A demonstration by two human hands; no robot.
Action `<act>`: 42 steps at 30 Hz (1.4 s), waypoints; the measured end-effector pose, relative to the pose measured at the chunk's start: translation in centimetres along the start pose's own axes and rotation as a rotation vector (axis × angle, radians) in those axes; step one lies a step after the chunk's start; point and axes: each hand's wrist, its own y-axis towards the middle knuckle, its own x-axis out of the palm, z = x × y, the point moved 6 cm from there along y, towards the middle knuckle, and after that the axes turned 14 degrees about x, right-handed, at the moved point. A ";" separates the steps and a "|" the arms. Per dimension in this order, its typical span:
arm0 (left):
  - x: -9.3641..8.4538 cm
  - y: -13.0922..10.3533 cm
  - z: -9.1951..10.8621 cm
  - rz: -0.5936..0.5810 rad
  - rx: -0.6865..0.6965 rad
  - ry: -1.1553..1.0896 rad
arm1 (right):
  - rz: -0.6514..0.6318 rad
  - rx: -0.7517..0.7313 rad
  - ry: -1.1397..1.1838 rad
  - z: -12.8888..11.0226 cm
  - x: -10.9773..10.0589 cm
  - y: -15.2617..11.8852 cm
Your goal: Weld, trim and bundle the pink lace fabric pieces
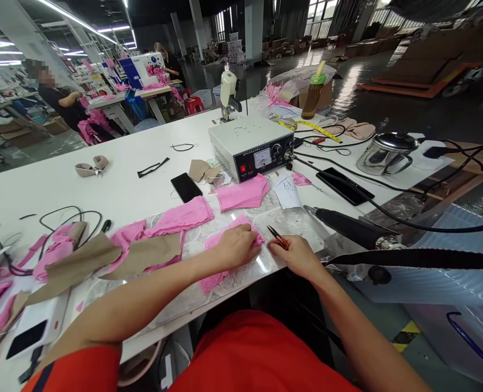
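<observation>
My left hand [238,246] is closed on a piece of pink fabric [214,282], which lies on a clear sheet near the table's front edge. Just to its right, my right hand [297,256] holds small orange-handled snips [278,238], their dark pointed blades aimed up and left, a little apart. A small pink edge of the fabric sticks out between the two hands. Behind them lie a folded pink piece [243,193] and a white paper piece with printing [287,190].
A control box [252,144] stands behind the fabric. On the right lie a black-handled tool [347,226] with its cable, a phone [345,185] and a glass pot [388,153]. Brown and pink strips [147,256] cover the left. People sit at sewing machines beyond.
</observation>
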 end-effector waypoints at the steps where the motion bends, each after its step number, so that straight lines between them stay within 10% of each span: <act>1: 0.0 0.1 -0.3 0.003 -0.022 -0.040 | -0.008 0.005 -0.004 -0.1 0.1 -0.1; 12: 0.1 0.1 -0.2 0.041 -0.014 -0.035 | -0.017 0.081 -0.001 0.1 1.3 0.0; 24: -0.1 -0.8 -3.7 0.224 -0.131 -0.673 | 0.102 0.021 0.159 -1.6 3.0 1.0; 42: -0.7 -1.6 -3.9 0.275 -0.018 -0.420 | 0.089 -0.080 0.144 -2.4 3.2 1.9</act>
